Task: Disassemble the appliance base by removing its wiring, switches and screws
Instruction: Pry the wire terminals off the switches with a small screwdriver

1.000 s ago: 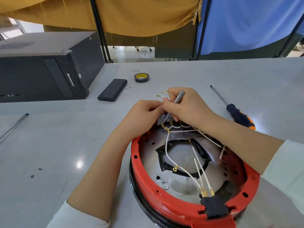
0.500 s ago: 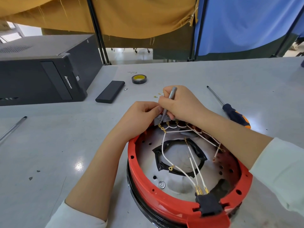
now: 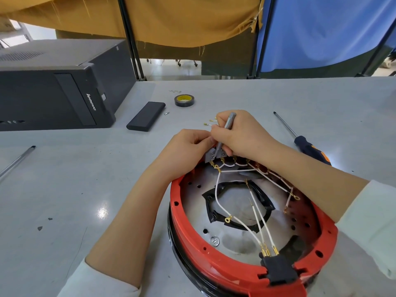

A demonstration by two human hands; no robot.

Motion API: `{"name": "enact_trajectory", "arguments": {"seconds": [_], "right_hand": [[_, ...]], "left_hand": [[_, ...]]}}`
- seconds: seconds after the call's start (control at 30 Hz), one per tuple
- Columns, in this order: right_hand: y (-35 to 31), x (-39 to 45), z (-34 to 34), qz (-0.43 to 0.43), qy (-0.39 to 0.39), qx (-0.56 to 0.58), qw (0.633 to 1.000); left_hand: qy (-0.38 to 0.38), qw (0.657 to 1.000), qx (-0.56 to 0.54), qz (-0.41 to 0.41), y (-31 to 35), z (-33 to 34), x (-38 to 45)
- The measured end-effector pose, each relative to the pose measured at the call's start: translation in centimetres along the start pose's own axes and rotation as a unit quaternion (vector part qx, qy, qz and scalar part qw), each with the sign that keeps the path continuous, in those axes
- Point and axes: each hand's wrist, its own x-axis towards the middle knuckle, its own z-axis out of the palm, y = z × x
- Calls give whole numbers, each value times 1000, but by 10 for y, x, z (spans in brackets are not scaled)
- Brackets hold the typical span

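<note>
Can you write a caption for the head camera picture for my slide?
Right hand works a slim grey tool at the red appliance base while the left hand steadies the part.

red appliance base [image 3: 214, 262], white wires [image 3: 242, 224], grey table [image 3: 64, 189]

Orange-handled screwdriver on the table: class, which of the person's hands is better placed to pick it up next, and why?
Right, probably. The orange-handled screwdriver lies beside the right forearm, on that side of the red base. The right hand would first put down its grey tool; the left hand would have to cross over.
</note>
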Motion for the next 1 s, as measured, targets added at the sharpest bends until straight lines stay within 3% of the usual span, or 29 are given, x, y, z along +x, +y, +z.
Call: {"name": "enact_trajectory", "arguments": {"seconds": [0.3, 0.57, 1.0], "right_hand": [[-4, 4, -1, 38, -23, 3, 999], [3, -12, -2, -49, 37, -2, 998], [-7, 1, -1, 57, -25, 4, 998]], "left_hand": [[1, 1000, 15, 5, 2, 0, -1], [9, 1000, -1, 8, 1, 0, -1], [7, 1000, 4, 15, -1, 1, 0]]}}
